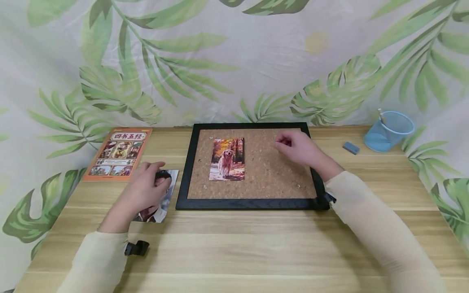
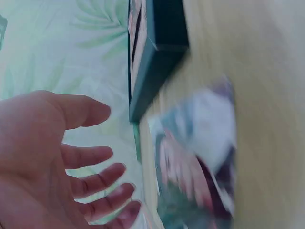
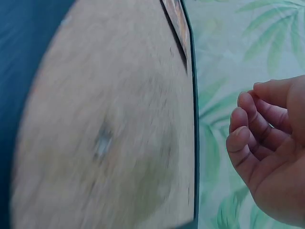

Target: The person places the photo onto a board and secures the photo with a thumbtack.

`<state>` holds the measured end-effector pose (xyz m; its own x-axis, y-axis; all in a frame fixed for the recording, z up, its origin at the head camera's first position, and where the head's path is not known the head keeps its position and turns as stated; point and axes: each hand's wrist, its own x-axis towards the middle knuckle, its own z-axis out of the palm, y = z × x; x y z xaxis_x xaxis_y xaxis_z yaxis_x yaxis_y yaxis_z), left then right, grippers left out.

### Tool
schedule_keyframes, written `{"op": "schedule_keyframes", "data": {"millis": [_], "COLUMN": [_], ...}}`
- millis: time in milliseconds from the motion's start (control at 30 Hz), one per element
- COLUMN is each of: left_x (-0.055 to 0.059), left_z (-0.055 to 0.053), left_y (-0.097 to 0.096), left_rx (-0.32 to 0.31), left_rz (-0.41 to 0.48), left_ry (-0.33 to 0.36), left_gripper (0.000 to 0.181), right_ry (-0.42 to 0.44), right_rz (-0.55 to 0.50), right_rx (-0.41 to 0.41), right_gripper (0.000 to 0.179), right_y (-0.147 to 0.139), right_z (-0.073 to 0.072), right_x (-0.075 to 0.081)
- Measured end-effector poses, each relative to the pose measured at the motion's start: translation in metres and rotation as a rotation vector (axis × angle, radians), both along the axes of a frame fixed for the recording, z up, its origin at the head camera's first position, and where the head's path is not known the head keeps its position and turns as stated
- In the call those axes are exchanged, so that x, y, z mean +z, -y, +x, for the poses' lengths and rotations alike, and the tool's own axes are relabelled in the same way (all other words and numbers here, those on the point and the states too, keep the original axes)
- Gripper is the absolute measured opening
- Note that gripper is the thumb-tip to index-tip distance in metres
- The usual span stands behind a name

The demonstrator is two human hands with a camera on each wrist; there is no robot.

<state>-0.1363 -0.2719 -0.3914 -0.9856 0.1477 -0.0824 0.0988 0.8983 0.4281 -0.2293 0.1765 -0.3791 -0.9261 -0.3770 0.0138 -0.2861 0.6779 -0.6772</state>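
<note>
My left hand (image 1: 148,187) hovers over a loose photo (image 1: 166,205) on the table, left of a cork board. In the left wrist view its fingers (image 2: 97,183) are relaxed and spread apart, with the photo beyond them. My right hand (image 1: 298,148) is over the upper right of the cork board (image 1: 271,179). In the right wrist view its fingers are curled, thumb and index tips together, and no object shows between them. A photo of a golden dog (image 1: 226,162) lies on the board's left half. Small shiny pins (image 1: 298,185) are spread over the cork.
The board has a black frame (image 1: 242,204) and lies flat near the wall. An orange-covered booklet (image 1: 117,156) lies at the back left. At the back right are a blue eraser-like block (image 1: 351,147) and a blue mesh cup (image 1: 388,132) with a stick in it.
</note>
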Motion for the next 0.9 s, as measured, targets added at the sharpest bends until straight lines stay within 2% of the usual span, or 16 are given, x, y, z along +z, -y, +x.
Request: {"op": "schedule_keyframes", "data": {"millis": [100, 233, 367, 500, 700, 900], "left_x": [-0.004, -0.008, -0.011, -0.013, -0.018, -0.022], "left_z": [0.008, 0.017, 0.024, 0.024, 0.019, 0.017], "left_y": [0.014, 0.028, 0.038, 0.043, 0.048, 0.054], "left_rx": [0.042, 0.094, 0.114, 0.118, 0.121, 0.103], "left_rz": [-0.087, -0.178, -0.218, -0.191, -0.114, -0.018], "left_ry": [0.018, 0.081, 0.141, 0.157, 0.159, 0.127], "left_gripper": [0.072, 0.093, 0.107, 0.11, 0.111, 0.097], "right_ry": [0.005, 0.061, 0.085, 0.055, 0.028, 0.06], "right_rz": [0.011, 0.02, 0.04, 0.093, 0.162, 0.187], "right_rx": [-0.017, -0.071, -0.134, -0.171, -0.179, -0.197], "right_gripper": [0.024, 0.027, 0.029, 0.029, 0.026, 0.024], "right_y": [-0.021, -0.05, -0.078, -0.102, -0.128, -0.137], "right_z": [0.009, 0.019, 0.027, 0.031, 0.032, 0.035], "right_x": [-0.002, -0.003, -0.006, -0.014, -0.03, -0.039]}}
